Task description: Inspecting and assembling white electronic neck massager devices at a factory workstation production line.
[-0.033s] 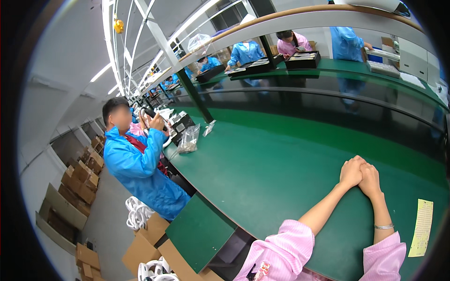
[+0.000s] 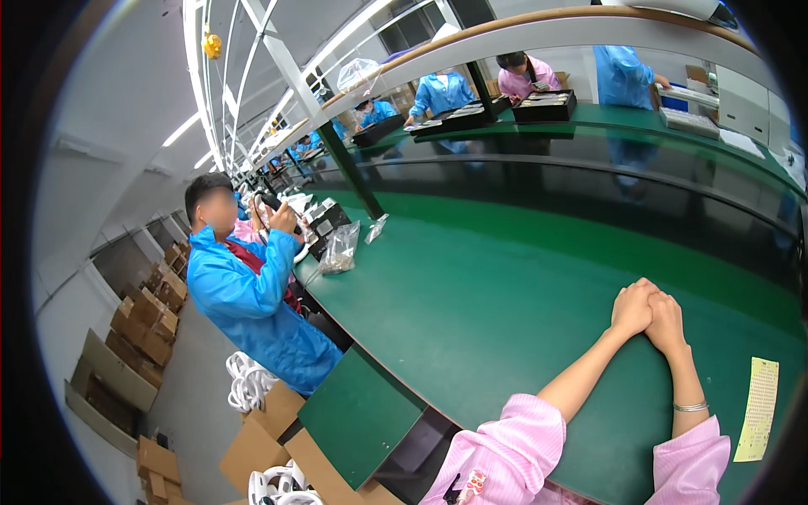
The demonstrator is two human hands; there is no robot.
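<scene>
My left hand point(image 2: 632, 306) and my right hand point(image 2: 665, 323) are clasped together on the green tabletop point(image 2: 471, 311). Their fingers are closed around each other, partly hidden, and no object shows in them. Both forearms reach in from pink striped sleeves, and a silver bracelet point(image 2: 691, 407) circles my right wrist. A yellow printed sheet point(image 2: 757, 410) lies flat to the right of my right forearm.
At left, a person in a blue coat point(image 2: 244, 278) holds a dark object near a clear bag of small parts point(image 2: 339, 250). Below stand open cardboard boxes point(image 2: 252, 450) with white coiled parts point(image 2: 248, 380). Co-workers with black trays point(image 2: 545, 107) sit across the dark conveyor belt point(image 2: 547, 172).
</scene>
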